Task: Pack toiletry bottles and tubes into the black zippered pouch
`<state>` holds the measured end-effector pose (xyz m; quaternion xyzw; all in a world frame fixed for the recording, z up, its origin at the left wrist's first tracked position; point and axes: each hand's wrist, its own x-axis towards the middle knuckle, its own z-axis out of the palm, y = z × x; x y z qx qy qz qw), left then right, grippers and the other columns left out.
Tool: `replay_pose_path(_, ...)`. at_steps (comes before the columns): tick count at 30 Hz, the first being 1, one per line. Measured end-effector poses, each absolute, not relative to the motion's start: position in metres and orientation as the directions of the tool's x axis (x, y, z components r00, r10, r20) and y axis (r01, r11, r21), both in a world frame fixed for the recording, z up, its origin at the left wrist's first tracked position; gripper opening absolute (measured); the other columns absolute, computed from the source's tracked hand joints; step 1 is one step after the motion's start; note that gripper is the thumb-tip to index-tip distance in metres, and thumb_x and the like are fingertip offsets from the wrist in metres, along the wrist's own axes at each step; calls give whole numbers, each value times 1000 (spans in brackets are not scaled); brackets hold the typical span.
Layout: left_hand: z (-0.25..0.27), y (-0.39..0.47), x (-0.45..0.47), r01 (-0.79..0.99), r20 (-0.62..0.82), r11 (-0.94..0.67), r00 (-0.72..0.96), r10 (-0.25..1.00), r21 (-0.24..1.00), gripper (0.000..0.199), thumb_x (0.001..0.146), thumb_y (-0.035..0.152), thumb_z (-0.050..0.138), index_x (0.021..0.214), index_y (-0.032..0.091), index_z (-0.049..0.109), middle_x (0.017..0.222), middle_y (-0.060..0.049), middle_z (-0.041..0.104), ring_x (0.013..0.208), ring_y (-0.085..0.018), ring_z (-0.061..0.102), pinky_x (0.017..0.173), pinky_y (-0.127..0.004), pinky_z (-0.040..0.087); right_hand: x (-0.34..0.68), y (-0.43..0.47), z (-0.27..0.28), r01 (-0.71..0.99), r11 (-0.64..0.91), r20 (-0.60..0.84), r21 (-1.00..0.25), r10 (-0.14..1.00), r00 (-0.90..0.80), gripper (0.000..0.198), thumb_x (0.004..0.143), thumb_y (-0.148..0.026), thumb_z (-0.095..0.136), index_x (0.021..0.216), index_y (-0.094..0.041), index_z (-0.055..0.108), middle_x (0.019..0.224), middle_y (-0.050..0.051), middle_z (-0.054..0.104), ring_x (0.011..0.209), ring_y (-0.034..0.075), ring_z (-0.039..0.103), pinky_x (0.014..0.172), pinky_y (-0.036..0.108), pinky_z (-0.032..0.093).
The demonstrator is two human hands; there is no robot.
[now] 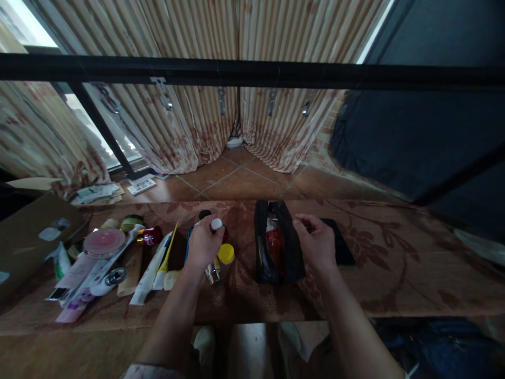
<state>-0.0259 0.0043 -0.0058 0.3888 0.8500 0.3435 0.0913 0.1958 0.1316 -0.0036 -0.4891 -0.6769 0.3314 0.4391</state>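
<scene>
My left hand (204,245) is closed around a small jar or bottle with a white cap (216,225); its body is mostly hidden by the fingers. Just beside it are a yellow-lidded jar (226,253), a silver-capped item (212,274) and a black round cap (204,214). A black mesh pouch (292,258) stands unzipped in the middle, with a red bottle with a white top (273,239) inside. At the pouch's right edge, my right hand (319,243) is closed, thumb and fingertips pinched at its rim. Behind that hand lies a dark flat object (342,245).
Tubes, a yellow brush (167,257), a pink round container (104,242) and a red bottle with a gold cap (149,236) crowd the left of the cloth-covered table (394,273). A cardboard box (35,237) stands at far left. A black rail (252,73) crosses above.
</scene>
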Motion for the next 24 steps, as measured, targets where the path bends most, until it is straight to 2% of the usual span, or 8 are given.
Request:
replay_pose_path(5, -7, 5, -25, 602, 141, 466, -696, 704, 649, 38, 79, 27, 57, 115, 15, 64, 99, -10, 71, 93, -25, 66, 87, -37, 49, 196, 134, -6, 352, 293, 270, -889, 956, -112, 32, 77, -41, 60, 92, -15, 72, 79, 9, 72, 67, 20, 65, 62, 30, 48)
replay_pose_path(9, 1, -5, -21, 590, 351, 206, -686, 637, 781, 33, 79, 29, 59, 110, 17, 63, 105, -8, 68, 92, -21, 64, 84, -32, 51, 195, 134, -8, 345, 287, 271, -894, 958, -94, 31, 78, -41, 60, 93, -17, 72, 82, 8, 73, 69, 20, 66, 64, 30, 49)
replay_pose_path(11, 7, -14, -17, 660, 478, 98, -630, 613, 745, 27, 81, 31, 59, 105, 19, 63, 102, -6, 67, 87, -19, 63, 82, -30, 51, 195, 134, -7, 333, 293, 278, -896, 956, -92, 32, 78, -41, 60, 93, -16, 72, 83, 8, 74, 70, 21, 66, 65, 31, 50)
replay_pose_path(13, 9, -23, -9, 751, 501, 89, -518, 694, 654, 25, 82, 32, 59, 104, 21, 63, 97, -4, 67, 80, -17, 62, 78, -29, 51, 195, 134, -6, 325, 305, 291, -895, 952, -93, 31, 78, -41, 60, 92, -16, 72, 84, 8, 74, 71, 21, 66, 65, 31, 50)
replay_pose_path(15, 6, -27, 3, 809, 370, 176, -436, 820, 561, 32, 83, 31, 58, 113, 22, 60, 104, -5, 66, 80, -18, 63, 76, -30, 51, 195, 133, -6, 324, 313, 300, -893, 950, -92, 31, 79, -41, 59, 93, -16, 72, 84, 9, 74, 71, 21, 66, 66, 31, 50)
replay_pose_path(17, -1, -28, 15, 848, 165, 341, -435, 885, 406, 41, 82, 29, 59, 122, 21, 55, 118, -10, 62, 89, -23, 65, 77, -34, 51, 196, 133, -7, 328, 318, 305, -889, 948, -93, 30, 79, -40, 59, 92, -16, 72, 84, 9, 74, 72, 21, 66, 67, 32, 50)
replay_pose_path(20, -10, -24, 29, 851, -65, 478, -476, 877, 216, 45, 82, 27, 59, 124, 16, 53, 120, -15, 60, 92, -30, 66, 75, -39, 52, 196, 133, -8, 340, 323, 304, -883, 946, -110, 30, 78, -39, 60, 93, -17, 73, 86, 9, 74, 73, 21, 66, 70, 33, 50)
replay_pose_path(24, -12, -17, 34, 827, -153, 539, -518, 841, 159, 38, 85, 22, 54, 122, 13, 53, 112, -17, 60, 92, -30, 66, 74, -39, 52, 195, 132, -7, 345, 321, 298, -882, 947, -120, 30, 78, -40, 61, 92, -17, 73, 83, 8, 73, 72, 22, 66, 66, 33, 50)
